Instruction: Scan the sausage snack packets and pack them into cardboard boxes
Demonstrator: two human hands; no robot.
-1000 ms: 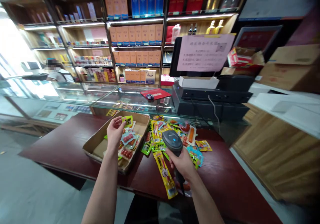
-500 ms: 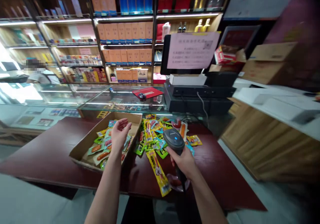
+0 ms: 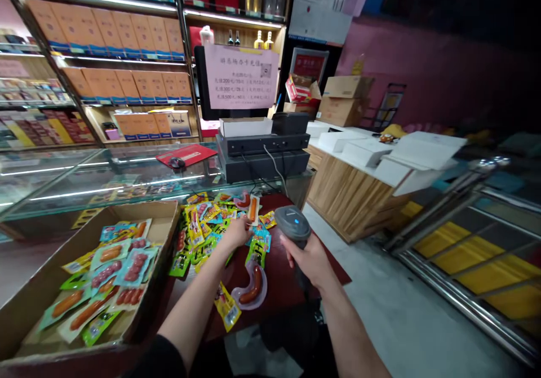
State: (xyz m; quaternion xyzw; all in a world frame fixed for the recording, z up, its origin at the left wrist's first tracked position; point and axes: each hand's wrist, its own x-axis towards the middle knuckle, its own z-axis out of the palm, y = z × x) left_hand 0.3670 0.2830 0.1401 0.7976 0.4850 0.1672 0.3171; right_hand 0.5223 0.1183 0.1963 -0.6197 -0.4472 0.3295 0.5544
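In the head view, my right hand [image 3: 310,257] is closed around the handle of a dark grey barcode scanner [image 3: 292,223] with a small blue light on top. My left hand [image 3: 236,232] is at the right side of a pile of snack packets [image 3: 207,220], its fingers pinching the lower end of a packaged sausage [image 3: 253,209]. Its fingertips are partly hidden. A curved sausage in clear packaging [image 3: 252,288] lies near the front edge, beside a long yellow packet [image 3: 227,306] that my left forearm partly covers. An open cardboard box [image 3: 163,212] on the left holds several packaged sausages [image 3: 137,265].
Behind the dark red table [image 3: 291,296] stand a glass display counter [image 3: 114,169] and a black register with a monitor bearing a pink notice [image 3: 240,76]. Cartons [image 3: 342,102] and white boxes lie on the wooden counter [image 3: 338,192]. A metal railing [image 3: 448,265] is at right.
My left hand has moved from over the cardboard box to the packaged sausage at the pile's right side. The view has swung right. My right hand still holds the scanner.
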